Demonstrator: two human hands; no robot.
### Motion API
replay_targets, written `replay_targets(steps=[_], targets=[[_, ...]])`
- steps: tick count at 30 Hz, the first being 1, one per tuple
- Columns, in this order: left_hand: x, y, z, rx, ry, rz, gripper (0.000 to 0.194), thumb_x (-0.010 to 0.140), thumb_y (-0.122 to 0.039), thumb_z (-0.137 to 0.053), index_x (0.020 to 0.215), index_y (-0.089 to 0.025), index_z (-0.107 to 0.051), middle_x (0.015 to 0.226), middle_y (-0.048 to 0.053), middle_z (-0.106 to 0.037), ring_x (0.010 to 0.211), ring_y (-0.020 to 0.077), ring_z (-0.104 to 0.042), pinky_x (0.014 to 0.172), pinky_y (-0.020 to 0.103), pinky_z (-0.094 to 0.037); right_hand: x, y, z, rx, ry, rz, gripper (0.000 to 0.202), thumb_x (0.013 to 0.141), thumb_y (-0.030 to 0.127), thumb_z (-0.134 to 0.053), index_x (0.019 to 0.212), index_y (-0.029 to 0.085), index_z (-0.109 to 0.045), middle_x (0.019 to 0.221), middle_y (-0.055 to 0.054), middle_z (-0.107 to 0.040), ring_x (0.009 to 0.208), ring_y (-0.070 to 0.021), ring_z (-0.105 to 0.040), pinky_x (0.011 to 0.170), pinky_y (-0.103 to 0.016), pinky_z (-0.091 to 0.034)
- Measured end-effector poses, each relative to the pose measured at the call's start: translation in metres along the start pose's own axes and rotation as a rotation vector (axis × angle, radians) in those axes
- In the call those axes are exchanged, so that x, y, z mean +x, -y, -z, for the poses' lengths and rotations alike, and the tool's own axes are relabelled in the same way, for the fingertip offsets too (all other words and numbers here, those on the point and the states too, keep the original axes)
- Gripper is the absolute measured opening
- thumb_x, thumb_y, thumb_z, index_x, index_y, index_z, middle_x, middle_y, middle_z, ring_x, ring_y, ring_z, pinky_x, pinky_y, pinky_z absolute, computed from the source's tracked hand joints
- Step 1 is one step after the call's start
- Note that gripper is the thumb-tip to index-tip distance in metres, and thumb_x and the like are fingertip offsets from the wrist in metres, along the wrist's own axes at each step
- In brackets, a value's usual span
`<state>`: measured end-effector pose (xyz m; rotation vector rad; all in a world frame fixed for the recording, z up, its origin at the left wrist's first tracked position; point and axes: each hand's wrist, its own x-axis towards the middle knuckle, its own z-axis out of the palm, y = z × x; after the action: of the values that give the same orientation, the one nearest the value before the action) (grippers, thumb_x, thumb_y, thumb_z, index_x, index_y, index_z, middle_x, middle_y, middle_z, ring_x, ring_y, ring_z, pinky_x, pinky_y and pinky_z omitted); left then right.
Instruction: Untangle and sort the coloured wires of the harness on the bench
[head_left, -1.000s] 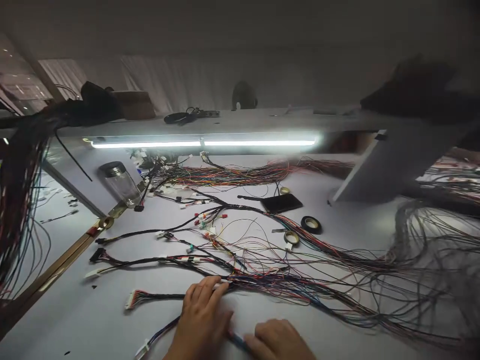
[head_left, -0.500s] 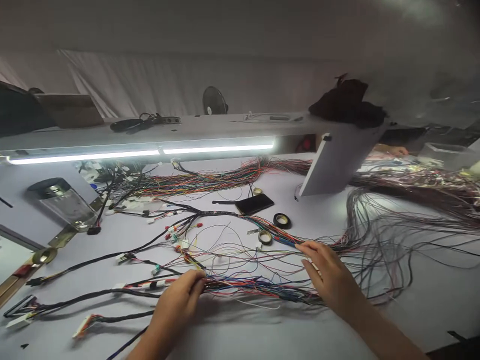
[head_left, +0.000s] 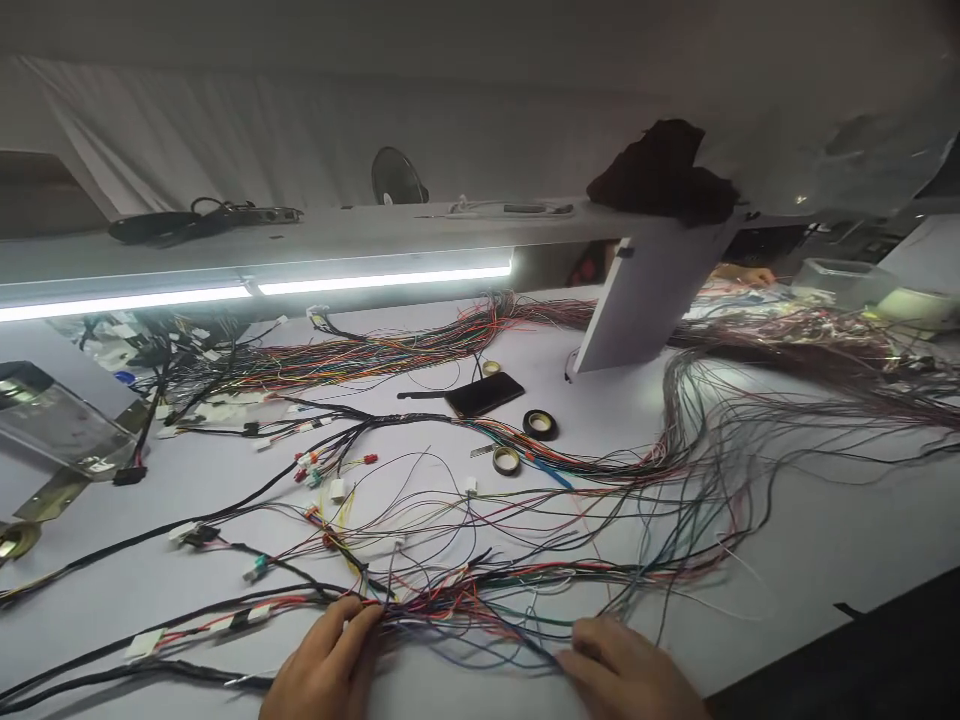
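Step in hand: both hands bear on one loose wire bundle [head_left: 480, 598] at the near edge of the white worktable [head_left: 810, 540]; to my eye the person is gathering and straightening the strands into a single run.
Left hand [head_left: 322, 668]: fingertips pressed together, pinching the bundle where its black-taped branch ends and the coloured wires fan out.
Right hand [head_left: 626, 670]: lies flat on the strands further along, fingers close together; whether it grips any wire I cannot tell.
Bundle's lie: long axis runs left to right between the hands, then sweeps up and away on the right toward the far loops.
Next move, as I judge it: calls for the pinch held firm while stray strands are combed in line, without snagging the white connectors [head_left: 336, 489] just behind.
Nearby: two tape rolls [head_left: 540, 424] and a black phone [head_left: 484, 394] sit well behind, under the strip light [head_left: 382, 281].
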<state>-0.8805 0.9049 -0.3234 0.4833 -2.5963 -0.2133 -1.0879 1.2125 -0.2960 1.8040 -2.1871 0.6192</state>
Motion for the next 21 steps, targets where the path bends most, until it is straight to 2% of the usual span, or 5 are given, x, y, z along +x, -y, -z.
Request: replay_targets(steps=[3, 8, 14, 18, 21], targets=[[0.002, 0.0, 0.002, 0.003, -0.022, -0.022, 0.025, 0.09, -0.036, -0.046, 0.104, -0.029, -0.066, 0.106, 0.002, -0.068, 0.089, 0.0183, -0.068, 0.07, 0.024, -0.056, 0.013, -0.004, 0.018, 0.119, 0.039, -0.059, 0.021, 0.093, 0.016, -0.045, 0.107, 0.023, -0.06, 0.085, -0.004, -0.064, 0.072, -0.0153, -0.062, 0.063, -0.023, -0.052], [0.002, 0.0, 0.004, -0.024, -0.072, -0.039, 0.025, 0.091, -0.039, -0.047, 0.103, -0.029, -0.067, 0.103, 0.003, -0.069, 0.09, 0.0186, -0.068, 0.074, 0.025, -0.056, 0.07, -0.029, 0.036, 0.112, -0.01, -0.17, 0.022, 0.097, 0.017, -0.041, 0.109, 0.021, -0.059, 0.095, -0.006, -0.064, 0.089, -0.018, -0.06, 0.081, -0.03, -0.049], [0.002, -0.011, 0.009, -0.089, -0.123, 0.078, 0.025, 0.091, -0.038, -0.047, 0.103, -0.024, -0.066, 0.103, 0.005, -0.067, 0.089, 0.0179, -0.067, 0.073, 0.026, -0.057, 0.136, -0.018, 0.001, -0.09, 0.334, -0.046, 0.011, 0.087, 0.013, -0.055, 0.081, 0.02, -0.06, 0.083, -0.001, -0.059, 0.08, -0.0176, -0.055, 0.069, -0.028, -0.043], [0.002, -0.018, 0.013, -0.147, -0.043, 0.128, 0.024, 0.092, -0.038, -0.049, 0.102, -0.023, -0.064, 0.094, 0.006, -0.067, 0.086, 0.0186, -0.066, 0.073, 0.028, -0.057, 0.142, -0.024, -0.017, -0.163, 0.33, 0.016, 0.02, 0.086, 0.003, -0.045, 0.081, 0.017, -0.059, 0.084, -0.005, -0.059, 0.077, -0.0192, -0.053, 0.063, -0.029, -0.038], [0.002, -0.019, 0.013, -0.171, -0.002, 0.121, 0.024, 0.092, -0.04, -0.049, 0.102, -0.023, -0.064, 0.087, 0.005, -0.066, 0.08, 0.0181, -0.066, 0.069, 0.027, -0.056, 0.136, -0.045, -0.016, -0.145, 0.306, 0.085, 0.021, 0.092, 0.011, -0.041, 0.082, 0.017, -0.059, 0.079, -0.005, -0.059, 0.073, -0.0189, -0.052, 0.064, -0.03, -0.038]])
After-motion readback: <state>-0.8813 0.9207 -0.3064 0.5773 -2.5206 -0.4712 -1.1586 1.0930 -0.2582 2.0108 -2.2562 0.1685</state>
